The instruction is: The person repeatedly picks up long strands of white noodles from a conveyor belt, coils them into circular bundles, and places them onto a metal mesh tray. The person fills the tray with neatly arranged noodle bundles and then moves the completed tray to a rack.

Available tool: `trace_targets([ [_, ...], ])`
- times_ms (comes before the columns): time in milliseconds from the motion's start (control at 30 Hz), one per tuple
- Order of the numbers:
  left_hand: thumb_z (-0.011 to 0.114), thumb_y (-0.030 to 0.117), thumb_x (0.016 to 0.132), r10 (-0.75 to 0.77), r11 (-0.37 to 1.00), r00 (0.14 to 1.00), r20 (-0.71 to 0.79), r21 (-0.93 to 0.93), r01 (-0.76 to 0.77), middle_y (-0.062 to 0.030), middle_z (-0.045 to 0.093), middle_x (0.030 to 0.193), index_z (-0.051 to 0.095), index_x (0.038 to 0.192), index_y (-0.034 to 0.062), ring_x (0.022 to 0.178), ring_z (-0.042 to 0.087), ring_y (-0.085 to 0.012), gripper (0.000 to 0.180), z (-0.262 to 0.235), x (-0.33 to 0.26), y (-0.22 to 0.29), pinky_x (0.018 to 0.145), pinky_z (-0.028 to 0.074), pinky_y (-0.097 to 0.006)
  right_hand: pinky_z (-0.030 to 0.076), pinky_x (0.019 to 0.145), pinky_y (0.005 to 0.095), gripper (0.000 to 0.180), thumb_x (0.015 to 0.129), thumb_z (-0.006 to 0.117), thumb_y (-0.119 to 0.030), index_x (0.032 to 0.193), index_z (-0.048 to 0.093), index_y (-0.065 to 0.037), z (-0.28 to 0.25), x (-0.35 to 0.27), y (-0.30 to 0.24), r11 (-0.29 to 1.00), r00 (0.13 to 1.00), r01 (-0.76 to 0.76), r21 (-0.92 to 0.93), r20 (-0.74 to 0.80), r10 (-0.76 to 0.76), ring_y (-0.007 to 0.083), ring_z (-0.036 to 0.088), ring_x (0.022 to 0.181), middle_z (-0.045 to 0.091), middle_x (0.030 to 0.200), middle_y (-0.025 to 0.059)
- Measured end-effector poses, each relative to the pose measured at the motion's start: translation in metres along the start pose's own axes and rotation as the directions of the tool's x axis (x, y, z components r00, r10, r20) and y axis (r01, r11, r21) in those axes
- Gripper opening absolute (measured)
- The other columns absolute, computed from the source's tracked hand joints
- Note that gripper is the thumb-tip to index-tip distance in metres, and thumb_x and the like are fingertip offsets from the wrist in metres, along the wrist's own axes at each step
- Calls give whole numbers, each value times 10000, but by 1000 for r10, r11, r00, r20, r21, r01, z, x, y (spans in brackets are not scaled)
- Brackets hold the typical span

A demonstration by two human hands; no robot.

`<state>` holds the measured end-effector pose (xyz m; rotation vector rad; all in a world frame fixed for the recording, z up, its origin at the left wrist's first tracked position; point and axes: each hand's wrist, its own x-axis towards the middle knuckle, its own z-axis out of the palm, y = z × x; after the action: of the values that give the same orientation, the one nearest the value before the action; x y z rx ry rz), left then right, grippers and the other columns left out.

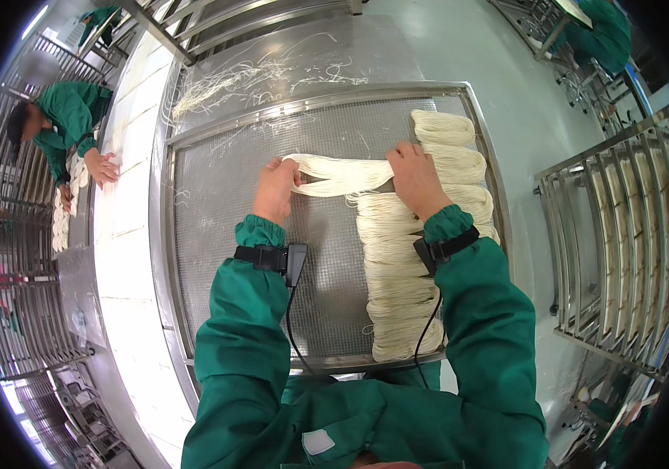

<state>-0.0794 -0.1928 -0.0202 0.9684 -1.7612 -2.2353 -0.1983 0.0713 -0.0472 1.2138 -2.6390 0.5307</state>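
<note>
A bundle of pale noodles (342, 173) stretches sideways between my two hands, above a metal-framed mesh tray (264, 258). My left hand (276, 190) is closed on its left end, where the strands form a loop around the fingers. The other end is gripped by my right hand (416, 180), which partly hides it. Below and right of the bundle, folded noodle portions (397, 281) lie packed in a column. Another column of noodle portions (450, 164) runs along the tray's right side, partly covered by my right hand and forearm.
Loose noodle strands (233, 84) lie on the metal table behind the tray. A white conveyor (127, 234) passes along the left, where a co-worker (72, 117) handles noodles. At right stands a metal rack (624, 242) of loaded trays. Cables hang from both my wrist straps.
</note>
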Motion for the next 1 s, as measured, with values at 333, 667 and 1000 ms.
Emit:
trace_targets([
  [333,624,123,962,-89,951,816,571,291,-100,-79,736,1074,667,1251,-34,934,673,-116,332,113,-30,37,868,544,-273,523,856,396,275,836,622,30,1108,653,4,-58,-32,32,836,972,-144,529,-83,220,343,636,978,646,1096,154],
  [667,614,116,962,801,88,498,332,757,-648,-183,700,1128,718,1163,7,1076,649,-300,252,112,16,-45,952,492,-441,452,869,459,179,772,640,3,933,655,-73,-29,-29,20,952,978,90,294,-205,-29,330,597,1013,642,1012,97],
  [1000,652,194,932,754,268,614,234,743,-613,-112,632,1097,748,1036,123,1099,562,-327,159,40,6,-49,960,436,-456,392,995,479,194,779,635,6,961,635,-65,-16,-25,32,987,998,-27,156,-56,36,336,577,1107,634,1100,97],
])
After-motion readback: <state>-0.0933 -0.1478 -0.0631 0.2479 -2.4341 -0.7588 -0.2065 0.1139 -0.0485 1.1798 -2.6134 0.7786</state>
